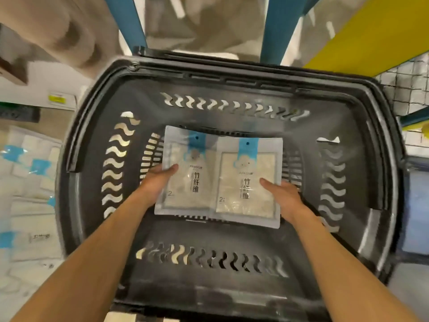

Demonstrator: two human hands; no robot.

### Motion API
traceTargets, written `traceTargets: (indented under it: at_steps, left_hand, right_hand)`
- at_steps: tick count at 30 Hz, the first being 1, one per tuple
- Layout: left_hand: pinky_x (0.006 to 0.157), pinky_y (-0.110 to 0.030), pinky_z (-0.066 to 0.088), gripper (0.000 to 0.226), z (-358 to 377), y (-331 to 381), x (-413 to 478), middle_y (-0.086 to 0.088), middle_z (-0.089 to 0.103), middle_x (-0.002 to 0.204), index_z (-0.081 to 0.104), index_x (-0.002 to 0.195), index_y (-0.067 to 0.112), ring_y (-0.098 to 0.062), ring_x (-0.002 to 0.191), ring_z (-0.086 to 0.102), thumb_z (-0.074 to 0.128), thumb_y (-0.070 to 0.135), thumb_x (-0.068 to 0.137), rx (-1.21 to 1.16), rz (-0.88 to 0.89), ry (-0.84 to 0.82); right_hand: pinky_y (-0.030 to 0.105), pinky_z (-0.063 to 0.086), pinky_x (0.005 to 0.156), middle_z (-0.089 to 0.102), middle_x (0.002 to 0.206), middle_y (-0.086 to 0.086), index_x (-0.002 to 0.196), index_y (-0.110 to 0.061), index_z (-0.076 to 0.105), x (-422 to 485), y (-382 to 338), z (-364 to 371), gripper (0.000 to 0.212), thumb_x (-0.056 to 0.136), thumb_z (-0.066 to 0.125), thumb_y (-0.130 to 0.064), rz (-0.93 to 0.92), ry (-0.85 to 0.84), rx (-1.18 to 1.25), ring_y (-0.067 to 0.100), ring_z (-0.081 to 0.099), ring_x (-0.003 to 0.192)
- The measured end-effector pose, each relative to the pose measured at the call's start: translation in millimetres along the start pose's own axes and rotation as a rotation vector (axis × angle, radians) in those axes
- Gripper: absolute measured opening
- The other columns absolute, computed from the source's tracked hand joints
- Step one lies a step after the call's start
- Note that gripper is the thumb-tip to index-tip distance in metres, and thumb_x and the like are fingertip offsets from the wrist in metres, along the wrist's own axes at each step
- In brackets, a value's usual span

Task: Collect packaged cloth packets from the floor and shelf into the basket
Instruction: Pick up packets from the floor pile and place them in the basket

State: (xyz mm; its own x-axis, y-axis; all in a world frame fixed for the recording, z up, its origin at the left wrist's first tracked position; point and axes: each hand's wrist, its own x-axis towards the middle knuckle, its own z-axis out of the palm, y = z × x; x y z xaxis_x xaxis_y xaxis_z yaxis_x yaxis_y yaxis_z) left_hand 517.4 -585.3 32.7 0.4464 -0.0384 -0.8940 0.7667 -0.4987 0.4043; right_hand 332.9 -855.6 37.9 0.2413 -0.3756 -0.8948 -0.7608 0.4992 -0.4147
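Note:
A black plastic basket (232,73) with wavy slots fills the middle of the view. Two clear cloth packets with blue header tabs lie side by side low inside it. My left hand (157,180) grips the left packet (190,182) at its left edge, thumb on top. My right hand (282,196) holds the right packet (248,182) at its right edge, thumb across the front. Both forearms reach down into the basket from the near side. The fingers under the packets are hidden.
Several more cloth packets (30,182) with blue tabs lie in a heap on the floor at the left. Blue shelf posts (274,29) and a yellow beam (371,36) stand beyond the basket. A wire mesh shelf (408,87) is at the right.

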Motion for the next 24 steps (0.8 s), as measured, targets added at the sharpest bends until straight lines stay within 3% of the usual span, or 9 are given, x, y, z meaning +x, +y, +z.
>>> traceTargets:
  at_steps: [3,6,7,9,12,14,16,21,24]
  left_hand:
    - [0.094,-0.039,0.055,0.029,2,-12,28,-0.007,0.074,0.109,0.069,0.113,0.017,-0.024,0.099,0.071,0.069,0.038,0.093,0.058,0.032,0.039]
    - [0.101,-0.046,0.052,0.085,-4,-41,75,-0.006,0.070,0.124,0.064,0.129,0.019,-0.028,0.110,0.068,0.081,0.070,0.063,0.090,0.035,0.121]
    - [0.103,-0.048,0.051,0.095,-7,-48,88,-0.006,0.068,0.129,0.060,0.135,0.020,-0.029,0.114,0.066,0.081,0.072,0.057,0.099,0.035,0.128]
    - [0.104,-0.047,0.050,0.083,-3,-41,84,-0.007,0.066,0.130,0.056,0.137,0.014,-0.029,0.116,0.064,0.079,0.059,0.072,0.193,0.035,0.136]
    - [0.090,-0.032,0.049,0.039,15,-16,58,-0.008,0.067,0.104,0.061,0.101,0.003,-0.028,0.100,0.063,0.072,0.039,0.091,0.340,0.038,0.190]
    - [0.081,-0.032,0.043,0.033,22,-15,61,-0.007,0.060,0.091,0.052,0.080,0.009,-0.026,0.092,0.058,0.069,0.034,0.095,0.399,0.030,0.235]
    - [0.083,-0.035,0.045,0.033,27,-17,63,-0.010,0.060,0.094,0.049,0.077,0.013,-0.028,0.093,0.058,0.069,0.033,0.095,0.410,0.032,0.255]
    - [0.098,-0.040,0.045,0.037,32,-9,50,-0.019,0.063,0.120,0.055,0.107,0.004,-0.033,0.111,0.060,0.070,0.035,0.093,0.424,0.038,0.309]
    - [0.112,-0.045,0.039,0.083,26,-5,27,-0.014,0.055,0.139,0.048,0.138,0.002,-0.034,0.131,0.049,0.062,0.067,0.087,0.509,0.023,0.252]
  right_hand:
    - [0.039,0.056,0.091,0.071,0.109,0.006,0.108,-0.011,0.069,31,17,12,0.028,0.084,0.079,-0.022,-0.002,0.088,-0.030,0.025,0.069,0.097]
    - [0.045,0.052,0.100,0.066,0.125,0.012,0.129,-0.001,0.060,50,31,19,0.064,0.078,0.083,-0.033,-0.026,0.208,-0.106,0.031,0.064,0.112]
    - [0.046,0.052,0.100,0.066,0.127,0.013,0.131,-0.001,0.059,54,33,21,0.066,0.079,0.083,-0.032,-0.036,0.232,-0.110,0.031,0.064,0.113]
    - [0.045,0.053,0.099,0.068,0.122,0.012,0.127,-0.002,0.063,60,35,24,0.053,0.083,0.081,-0.024,-0.060,0.277,-0.119,0.030,0.065,0.109]
    - [0.046,0.054,0.094,0.070,0.117,0.013,0.119,-0.007,0.067,66,37,26,0.039,0.084,0.079,-0.021,-0.075,0.329,-0.145,0.031,0.067,0.105]
    - [0.043,0.054,0.094,0.070,0.117,0.014,0.118,-0.007,0.067,71,37,27,0.039,0.084,0.079,-0.024,-0.080,0.359,-0.197,0.032,0.066,0.107]
    - [0.037,0.051,0.093,0.067,0.120,0.014,0.120,-0.006,0.065,74,38,27,0.043,0.085,0.078,-0.026,-0.073,0.383,-0.234,0.034,0.064,0.110]
    - [0.035,0.046,0.090,0.058,0.132,0.018,0.130,0.000,0.052,57,32,29,0.052,0.091,0.071,-0.029,-0.059,0.378,-0.360,0.037,0.057,0.119]
    - [0.030,0.045,0.081,0.058,0.127,0.019,0.127,0.000,0.048,30,24,31,0.045,0.093,0.067,-0.022,-0.079,0.353,-0.426,0.036,0.059,0.115]
